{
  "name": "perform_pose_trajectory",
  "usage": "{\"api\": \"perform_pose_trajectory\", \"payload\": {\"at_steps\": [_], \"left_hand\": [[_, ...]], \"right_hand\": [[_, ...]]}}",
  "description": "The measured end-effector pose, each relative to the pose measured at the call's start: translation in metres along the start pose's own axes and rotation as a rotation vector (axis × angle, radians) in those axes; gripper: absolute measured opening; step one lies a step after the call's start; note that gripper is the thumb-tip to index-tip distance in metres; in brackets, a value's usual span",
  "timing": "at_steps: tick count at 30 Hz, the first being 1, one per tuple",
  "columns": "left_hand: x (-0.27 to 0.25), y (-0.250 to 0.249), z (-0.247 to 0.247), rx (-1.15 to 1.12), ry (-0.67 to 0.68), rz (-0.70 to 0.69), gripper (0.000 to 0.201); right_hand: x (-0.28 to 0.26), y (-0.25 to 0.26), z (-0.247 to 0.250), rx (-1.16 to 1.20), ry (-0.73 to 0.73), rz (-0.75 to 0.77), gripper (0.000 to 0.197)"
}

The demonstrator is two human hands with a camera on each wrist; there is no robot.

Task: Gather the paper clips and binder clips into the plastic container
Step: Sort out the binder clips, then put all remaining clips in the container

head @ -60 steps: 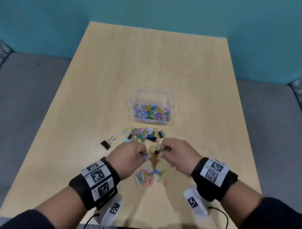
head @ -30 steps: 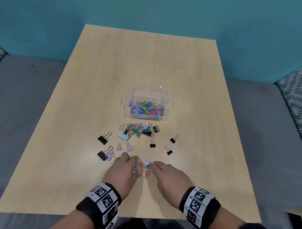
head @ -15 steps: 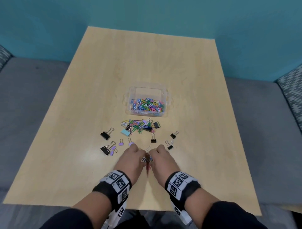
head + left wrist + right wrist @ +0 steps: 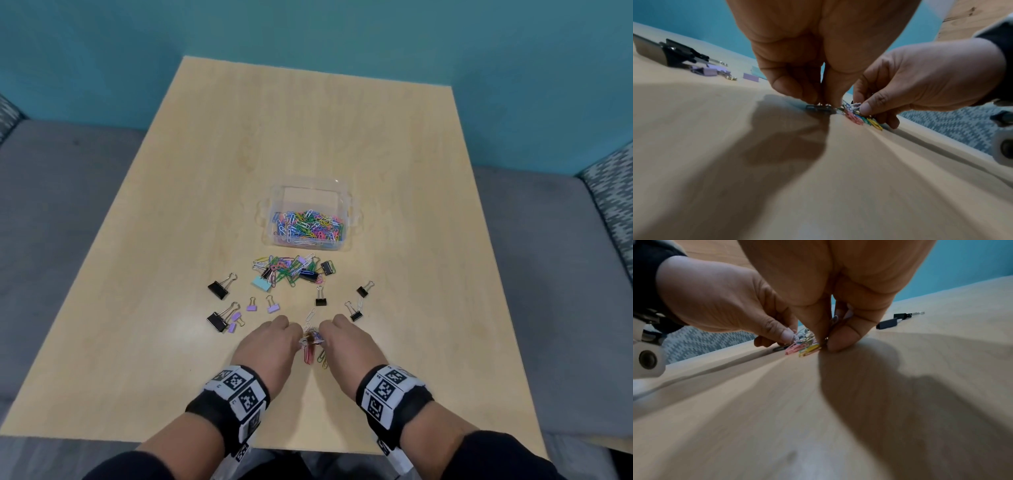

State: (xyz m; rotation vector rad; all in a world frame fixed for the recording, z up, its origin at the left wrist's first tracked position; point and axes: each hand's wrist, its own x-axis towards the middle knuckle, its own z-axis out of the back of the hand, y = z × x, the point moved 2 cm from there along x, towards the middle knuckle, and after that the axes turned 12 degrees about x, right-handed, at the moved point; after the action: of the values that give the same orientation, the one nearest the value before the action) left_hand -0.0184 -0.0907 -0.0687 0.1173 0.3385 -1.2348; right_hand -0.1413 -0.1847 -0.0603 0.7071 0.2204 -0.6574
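A clear plastic container (image 4: 274, 205) at mid-table holds many coloured paper clips (image 4: 308, 224). A loose heap of clips (image 4: 291, 270) lies just in front of it. Black binder clips (image 4: 219, 287) and purple binder clips (image 4: 252, 305) are scattered nearer to me. My left hand (image 4: 274, 342) and right hand (image 4: 346, 339) meet over a small bunch of paper clips (image 4: 310, 342) near the front edge. In the wrist views both hands' curled fingertips pinch this bunch (image 4: 857, 116) against the table, and pink and yellow clips (image 4: 805, 347) stick out below.
Small black binder clips (image 4: 363, 289) lie to the right of my hands, and a teal binder clip (image 4: 261, 283) sits by the heap. The wooden table (image 4: 308, 120) stands against a teal wall, with grey seating (image 4: 61, 205) on both sides.
My hands have drawn together around the near pile of paper clips. It was spread out one second ago and is now squeezed into a tight bunch between my fingertips.
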Motion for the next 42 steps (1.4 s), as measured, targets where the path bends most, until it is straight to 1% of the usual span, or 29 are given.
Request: {"api": "perform_pose_trajectory", "payload": {"at_steps": [2,5,9,11,13,16,19,22,25,27,28,30,32,33,34,36,37,38,40,42], "left_hand": [[-0.002,0.001,0.003,-0.019,0.008,0.016,0.016],[-0.004,0.003,0.009,-0.063,0.081,0.062,0.017],[-0.005,0.012,0.017,-0.203,0.129,0.079,0.02],[-0.002,0.018,0.025,-0.262,0.133,0.074,0.02],[0.007,0.025,0.04,-0.307,0.088,0.074,0.02],[0.036,0.036,0.073,-0.32,-0.047,0.102,0.022],[0.076,0.048,0.106,-0.305,-0.147,0.171,0.019],[0.108,0.054,0.13,-0.259,-0.187,0.218,0.017],[0.128,0.052,0.135,-0.275,-0.191,0.226,0.017],[0.13,0.052,0.13,-0.31,-0.202,0.223,0.028],[0.126,0.053,0.126,-0.326,-0.218,0.223,0.032],[0.106,0.053,0.114,-0.354,-0.251,0.216,0.032],[0.076,0.049,0.095,-0.366,-0.244,0.185,0.026],[0.06,0.044,0.083,-0.355,-0.211,0.161,0.024],[0.044,0.038,0.071,-0.333,-0.156,0.132,0.024],[0.018,0.027,0.045,-0.28,0.006,0.095,0.035],[0.009,0.021,0.033,-0.26,0.078,0.089,0.042],[0.002,0.017,0.023,-0.25,0.117,0.085,0.048],[-0.002,0.01,0.011,-0.233,0.106,0.073,0.054],[-0.001,0.004,0.008,-0.19,0.069,0.049,0.056]], "right_hand": [[-0.001,-0.003,0.001,0.023,0.007,-0.042,0.022],[-0.002,-0.005,0.007,0.114,0.004,-0.061,0.011],[-0.006,-0.008,0.017,0.216,0.023,-0.07,0.01],[-0.003,-0.008,0.025,0.286,0.018,-0.08,0.009],[0.006,-0.005,0.039,0.412,-0.017,-0.12,0.01],[0.03,0.001,0.071,0.607,-0.133,-0.183,0.012],[0.068,0.006,0.107,0.675,-0.249,-0.166,0.009],[0.103,0.009,0.132,0.737,-0.362,-0.173,0.01],[0.12,0.018,0.142,0.781,-0.392,-0.157,0.011],[0.119,0.016,0.138,0.86,-0.391,-0.168,0.008],[0.115,0.01,0.134,0.859,-0.404,-0.166,0.008],[0.099,-0.003,0.121,0.757,-0.389,-0.161,0.004],[0.074,-0.014,0.1,0.626,-0.306,-0.156,0.008],[0.059,-0.017,0.087,0.546,-0.241,-0.143,0.013],[0.043,-0.018,0.073,0.449,-0.166,-0.119,0.017],[0.018,-0.016,0.047,0.237,-0.011,-0.038,0.03],[0.011,-0.015,0.035,0.156,0.042,0.0,0.038],[0.007,-0.014,0.025,0.093,0.073,0.033,0.046],[0.006,-0.009,0.014,0.0,0.094,0.079,0.062],[0.008,-0.001,0.012,-0.071,0.091,0.099,0.07]]}}
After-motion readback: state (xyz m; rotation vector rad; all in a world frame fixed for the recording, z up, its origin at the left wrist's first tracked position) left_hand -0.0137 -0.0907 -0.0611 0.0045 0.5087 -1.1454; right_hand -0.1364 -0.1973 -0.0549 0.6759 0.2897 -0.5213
